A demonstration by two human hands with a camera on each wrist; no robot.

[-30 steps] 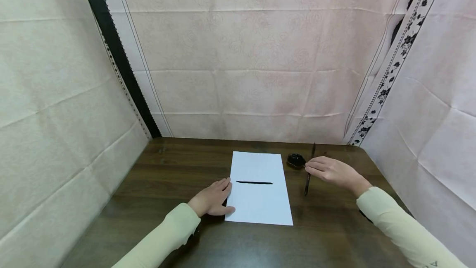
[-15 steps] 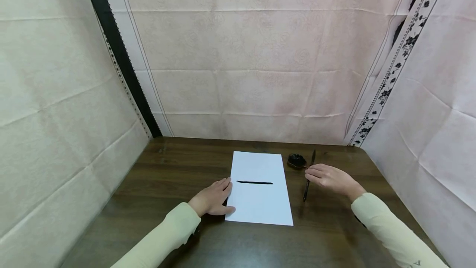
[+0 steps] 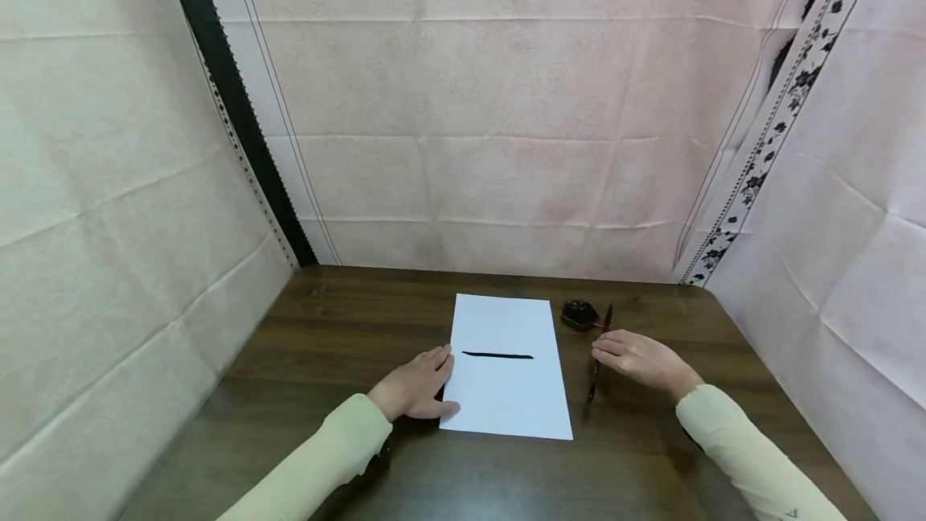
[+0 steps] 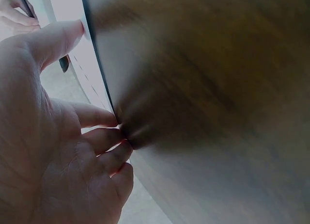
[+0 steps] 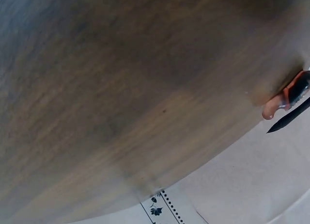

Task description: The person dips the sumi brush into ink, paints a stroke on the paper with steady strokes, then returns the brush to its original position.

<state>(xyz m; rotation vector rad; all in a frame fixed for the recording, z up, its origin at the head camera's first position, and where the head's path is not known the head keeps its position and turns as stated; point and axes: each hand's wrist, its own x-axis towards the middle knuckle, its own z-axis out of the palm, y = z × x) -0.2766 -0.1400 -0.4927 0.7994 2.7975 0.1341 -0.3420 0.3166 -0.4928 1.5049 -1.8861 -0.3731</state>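
A white sheet of paper (image 3: 506, 400) lies on the dark wooden table, with one black horizontal stroke (image 3: 497, 355) across it. Along the sheet's left edge my left hand (image 3: 414, 386) rests with fingers extended, thumb and fingertips on the paper. My right hand (image 3: 640, 358) pinches a dark slender brush (image 3: 595, 380) around its middle, right of the sheet. One end of the brush points toward the back of the table. The right wrist view shows a pointed dark brush end (image 5: 288, 120), but not the hand. Just beyond my right fingers sits a small glossy black ink dish (image 3: 579, 313).
The ink dish has a reddish-brown projection (image 5: 272, 109) at one side. Pale cloth hangs behind the table (image 3: 347, 328) and along its left and right sides. A dark strip (image 3: 239, 103) runs down the back left corner.
My right hand has moved toward the person and slightly left, bringing the brush along, away from the ink dish. The left hand stays in place on the paper.
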